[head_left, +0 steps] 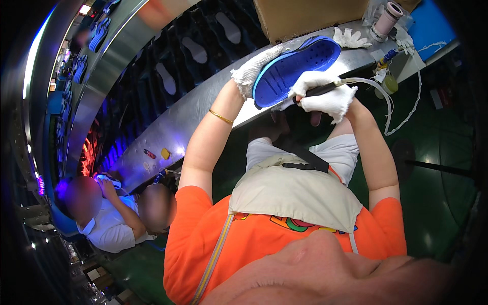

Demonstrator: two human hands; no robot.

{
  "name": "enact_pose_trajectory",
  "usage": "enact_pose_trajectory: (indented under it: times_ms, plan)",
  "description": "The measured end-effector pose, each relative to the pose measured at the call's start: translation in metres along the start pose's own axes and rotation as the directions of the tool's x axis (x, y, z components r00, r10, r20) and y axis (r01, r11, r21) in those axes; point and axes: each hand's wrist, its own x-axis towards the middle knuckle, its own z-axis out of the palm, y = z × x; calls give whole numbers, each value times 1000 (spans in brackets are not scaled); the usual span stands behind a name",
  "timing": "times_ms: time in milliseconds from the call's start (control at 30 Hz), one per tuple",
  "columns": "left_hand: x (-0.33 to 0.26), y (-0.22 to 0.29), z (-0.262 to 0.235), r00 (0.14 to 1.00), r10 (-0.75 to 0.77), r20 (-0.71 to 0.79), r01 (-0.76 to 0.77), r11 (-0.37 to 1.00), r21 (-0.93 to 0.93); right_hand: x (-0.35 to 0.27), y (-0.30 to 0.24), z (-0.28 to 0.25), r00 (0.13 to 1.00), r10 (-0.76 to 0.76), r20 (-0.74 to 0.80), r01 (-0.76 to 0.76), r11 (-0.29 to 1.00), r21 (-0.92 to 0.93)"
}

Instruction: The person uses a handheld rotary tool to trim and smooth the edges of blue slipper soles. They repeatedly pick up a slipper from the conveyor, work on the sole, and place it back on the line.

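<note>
A blue clog-style shoe point(300, 71) with small holes in its toe part is tilted above the metal ledge, its open top turned toward me. My left hand point(254, 68), in a white knit glove, is closed round the shoe's outer left edge; part of the fingers is hidden behind it. At the shoe's lower right side, my white-gloved right hand point(330, 101) is closed round a slim dark-handled tool point(323, 89). A clear hose point(368, 80) runs from the tool toward the right. The tool's tip is too small to make out.
Grey sole-shaped pieces point(194, 50) lie on a dark conveyor beyond the metal ledge point(190, 109). A cardboard box point(310, 18), a spare white glove point(351, 38), a pink tumbler point(386, 21) and a yellowish bottle point(389, 84) stand around the far right. Co-workers point(109, 223) sit at left.
</note>
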Motion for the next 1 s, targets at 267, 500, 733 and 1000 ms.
enact_pose_trajectory:
  times_ms: [267, 500, 733, 1000]
  plan:
    - [-3, 4, 10, 991, -125, 51, 116, 982, 149, 4, -8, -6, 990, 140, -18, -139, 952, -272]
    - [-10, 2, 17, 981, -194, 17, 188, 967, 171, -2, 0, -20, 991, 102, -82, -105, 994, -38]
    - [-15, -3, -1, 997, -76, 34, 79, 991, -104, -15, 3, -41, 984, 152, -95, -148, 988, 51]
    - [-21, -32, 15, 915, 402, 3, -341, 779, -526, -10, -12, 48, 927, -79, -366, 149, 974, 168]
